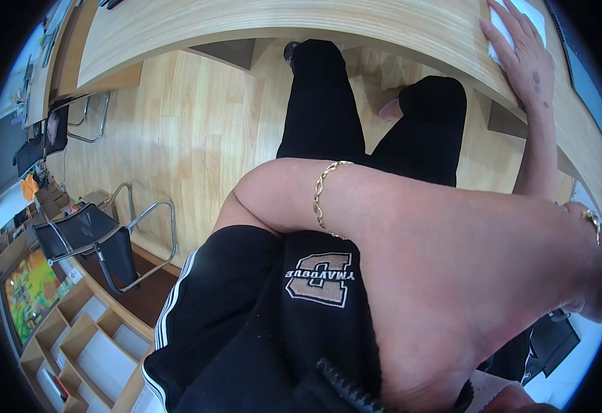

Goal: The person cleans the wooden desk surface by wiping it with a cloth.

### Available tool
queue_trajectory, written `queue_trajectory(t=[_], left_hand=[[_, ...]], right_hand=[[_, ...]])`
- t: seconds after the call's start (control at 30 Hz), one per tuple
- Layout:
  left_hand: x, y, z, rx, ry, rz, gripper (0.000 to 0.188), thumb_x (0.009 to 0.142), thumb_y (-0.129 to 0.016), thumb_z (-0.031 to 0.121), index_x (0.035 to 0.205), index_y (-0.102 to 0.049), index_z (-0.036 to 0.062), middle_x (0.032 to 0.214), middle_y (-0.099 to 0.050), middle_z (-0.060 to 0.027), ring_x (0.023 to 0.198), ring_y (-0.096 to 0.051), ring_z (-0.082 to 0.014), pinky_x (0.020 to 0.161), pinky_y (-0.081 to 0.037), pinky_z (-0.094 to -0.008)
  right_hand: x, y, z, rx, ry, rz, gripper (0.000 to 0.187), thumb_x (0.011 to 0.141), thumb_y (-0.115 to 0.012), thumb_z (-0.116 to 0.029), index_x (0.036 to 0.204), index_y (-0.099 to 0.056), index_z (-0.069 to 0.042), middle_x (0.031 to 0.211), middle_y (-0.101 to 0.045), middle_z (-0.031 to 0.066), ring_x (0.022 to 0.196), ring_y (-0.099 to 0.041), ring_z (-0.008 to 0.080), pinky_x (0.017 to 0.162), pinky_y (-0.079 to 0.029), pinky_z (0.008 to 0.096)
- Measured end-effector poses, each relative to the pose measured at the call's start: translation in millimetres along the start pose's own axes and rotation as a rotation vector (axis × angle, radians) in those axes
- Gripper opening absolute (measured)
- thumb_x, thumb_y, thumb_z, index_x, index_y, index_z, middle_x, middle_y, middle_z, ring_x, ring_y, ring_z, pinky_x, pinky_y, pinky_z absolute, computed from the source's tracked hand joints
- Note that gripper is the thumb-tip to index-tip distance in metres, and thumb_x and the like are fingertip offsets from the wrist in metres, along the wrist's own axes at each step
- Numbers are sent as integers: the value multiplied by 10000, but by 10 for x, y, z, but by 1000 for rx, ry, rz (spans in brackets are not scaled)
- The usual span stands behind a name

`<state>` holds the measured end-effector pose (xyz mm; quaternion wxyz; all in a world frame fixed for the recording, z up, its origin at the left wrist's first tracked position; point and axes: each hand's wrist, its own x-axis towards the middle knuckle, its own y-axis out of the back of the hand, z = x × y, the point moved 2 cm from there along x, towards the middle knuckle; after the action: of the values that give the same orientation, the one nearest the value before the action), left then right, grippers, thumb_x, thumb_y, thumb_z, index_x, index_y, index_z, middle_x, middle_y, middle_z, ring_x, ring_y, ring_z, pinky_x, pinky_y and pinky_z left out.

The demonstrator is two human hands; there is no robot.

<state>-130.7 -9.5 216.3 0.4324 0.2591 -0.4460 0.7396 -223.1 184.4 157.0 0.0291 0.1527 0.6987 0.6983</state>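
Note:
My right hand lies flat, fingers spread, on a white flat object near the edge of a light wooden desk at the top right. My left forearm crosses the middle of the view close to the camera, with a gold chain bracelet on the wrist. My left hand is bent down at the wrist and tucked behind black clothing with white stripes and a tan patch, so its fingers are hidden. Legs in black trousers reach under the desk.
Light wooden floor runs under the desk. Black chairs with chrome frames stand at the left. A wooden shelf unit with open compartments is at the lower left. A dark screen edge sits on the desk at the far right.

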Motion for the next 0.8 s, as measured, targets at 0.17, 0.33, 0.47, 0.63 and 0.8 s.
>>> queue_trajectory(t=[0.17,0.33,0.47,0.63,0.8], left_hand=[[-1,24,35,35,59,-47,745,648,-716,359,1263,-587,-42,1325,-542,-285,1192,-576,-354,947,-447,-378],[38,272,106,55,129,-100,741,679,-681,395,1268,-587,-45,1334,-534,-293,1202,-567,-363,951,-439,-393],[36,326,144,52,173,-149,741,703,-653,423,1273,-587,-47,1341,-528,-299,1210,-560,-370,955,-432,-405],[49,209,92,89,228,-187,745,734,-618,458,1278,-586,-49,1349,-520,-307,1220,-551,-380,960,-424,-420],[-20,430,279,87,257,-229,754,765,-583,494,1284,-586,-52,1358,-512,-315,1230,-541,-389,965,-415,-435]], right_hand=[[-3,-24,57,32,14,27,553,940,-531,-459,1375,-554,-118,1509,-449,129,1405,-378,334,1111,-328,486],[14,-27,48,36,8,24,560,936,-535,-463,1378,-553,-121,1506,-455,124,1402,-382,335,1111,-327,483],[16,-24,110,54,21,37,559,934,-539,-466,1378,-556,-127,1501,-461,122,1400,-385,335,1114,-326,478],[-9,-45,89,75,41,52,554,931,-544,-470,1372,-564,-136,1497,-468,119,1397,-390,336,1112,-330,473],[-26,-55,64,80,43,61,553,930,-547,-473,1371,-566,-139,1496,-468,123,1396,-393,337,1106,-336,475]])
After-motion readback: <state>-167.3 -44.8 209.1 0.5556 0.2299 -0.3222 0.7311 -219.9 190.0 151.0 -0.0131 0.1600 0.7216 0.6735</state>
